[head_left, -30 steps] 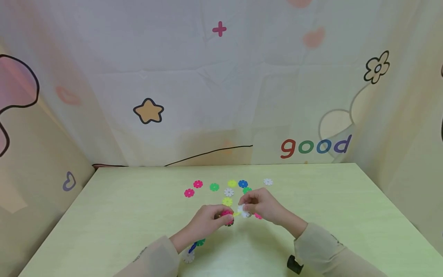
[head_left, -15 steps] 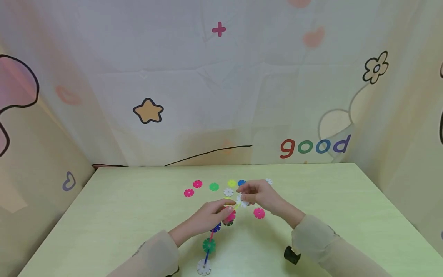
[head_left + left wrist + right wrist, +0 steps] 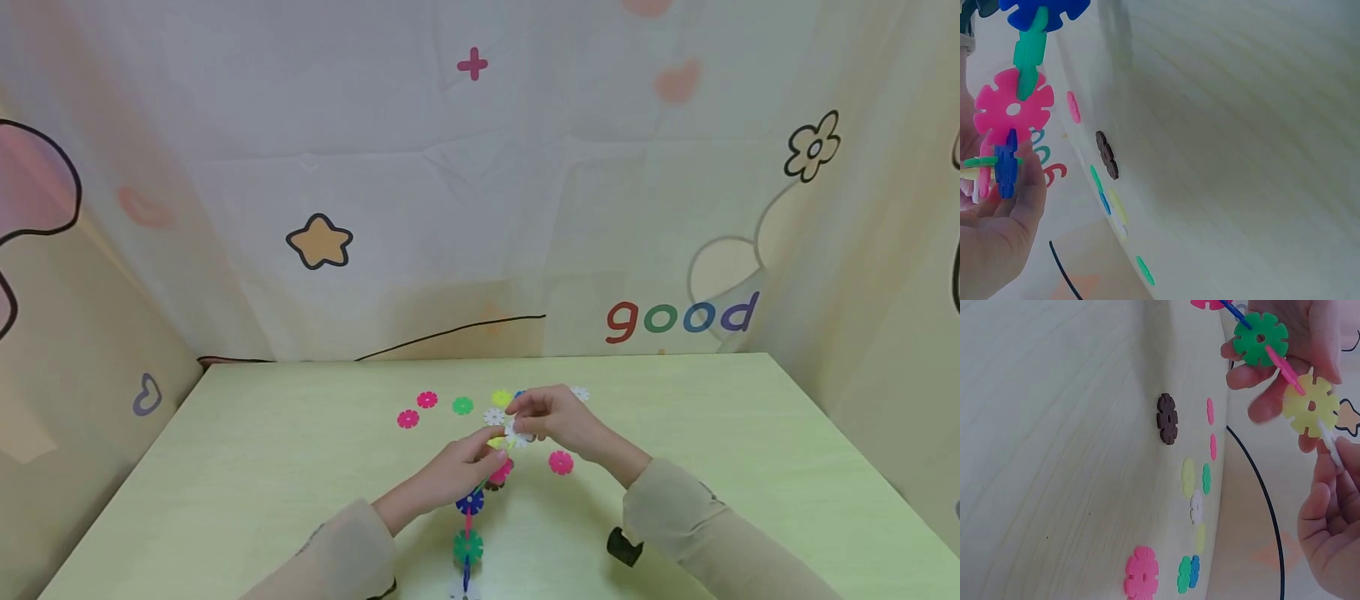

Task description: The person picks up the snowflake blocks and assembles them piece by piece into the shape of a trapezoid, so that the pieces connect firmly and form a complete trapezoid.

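My left hand [image 3: 457, 471] holds a chain of slotted flower-shaped plastic discs above the table. In the head view its lower part hangs below the hand, with a blue disc [image 3: 470, 502] and a green disc [image 3: 468, 547]; a white one at the bottom is cut off by the frame edge. At the upper end, a yellow disc [image 3: 1311, 406] is joined to a green disc [image 3: 1260, 339] by a pink one [image 3: 1285, 370]. My right hand [image 3: 558, 417] pinches a white disc [image 3: 1330, 447], seen edge-on in the right wrist view, against the yellow disc's rim.
Loose discs lie on the table beyond and beside the hands: two pink ones [image 3: 427, 400] at left, a green one [image 3: 462, 406], a white one [image 3: 494, 416], a pink one [image 3: 561, 462] at right, and a brown one [image 3: 1167, 419]. A printed curtain [image 3: 420, 208] stands behind the table.
The chain's hanging part has swung right, out from beneath the left forearm, and now hangs below the left hand. My right hand has moved up and slightly left with the white disc.
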A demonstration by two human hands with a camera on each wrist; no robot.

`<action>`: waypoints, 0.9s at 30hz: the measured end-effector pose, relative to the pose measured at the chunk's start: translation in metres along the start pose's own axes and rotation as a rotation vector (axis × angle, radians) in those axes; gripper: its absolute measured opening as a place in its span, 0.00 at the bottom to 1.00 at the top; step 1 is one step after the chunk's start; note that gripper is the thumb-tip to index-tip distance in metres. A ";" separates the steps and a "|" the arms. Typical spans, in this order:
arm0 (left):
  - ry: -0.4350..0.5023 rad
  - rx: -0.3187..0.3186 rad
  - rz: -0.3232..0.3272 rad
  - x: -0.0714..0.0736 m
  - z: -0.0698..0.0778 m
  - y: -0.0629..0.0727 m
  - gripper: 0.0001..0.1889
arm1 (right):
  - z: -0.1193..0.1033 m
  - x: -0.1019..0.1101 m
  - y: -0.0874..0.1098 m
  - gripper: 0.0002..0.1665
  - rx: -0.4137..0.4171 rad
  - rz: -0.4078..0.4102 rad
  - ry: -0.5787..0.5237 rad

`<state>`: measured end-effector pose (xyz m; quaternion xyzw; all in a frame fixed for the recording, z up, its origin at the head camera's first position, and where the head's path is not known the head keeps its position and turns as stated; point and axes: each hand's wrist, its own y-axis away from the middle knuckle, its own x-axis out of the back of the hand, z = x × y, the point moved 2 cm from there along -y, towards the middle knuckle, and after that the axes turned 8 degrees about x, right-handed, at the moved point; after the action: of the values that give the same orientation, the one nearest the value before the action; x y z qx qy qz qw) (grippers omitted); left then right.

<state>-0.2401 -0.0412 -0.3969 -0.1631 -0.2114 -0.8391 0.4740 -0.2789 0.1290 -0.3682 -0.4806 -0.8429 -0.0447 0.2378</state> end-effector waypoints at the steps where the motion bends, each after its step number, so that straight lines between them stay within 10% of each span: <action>1: 0.012 -0.004 -0.001 0.000 0.000 -0.001 0.23 | 0.000 0.000 0.000 0.11 0.000 -0.002 -0.003; 27: 0.103 0.048 0.186 0.021 -0.015 0.000 0.28 | 0.053 0.022 0.018 0.16 -0.234 -0.073 0.395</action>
<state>-0.2512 -0.0641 -0.3999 -0.1273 -0.1908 -0.7934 0.5637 -0.2923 0.1721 -0.4084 -0.4560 -0.7858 -0.2439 0.3392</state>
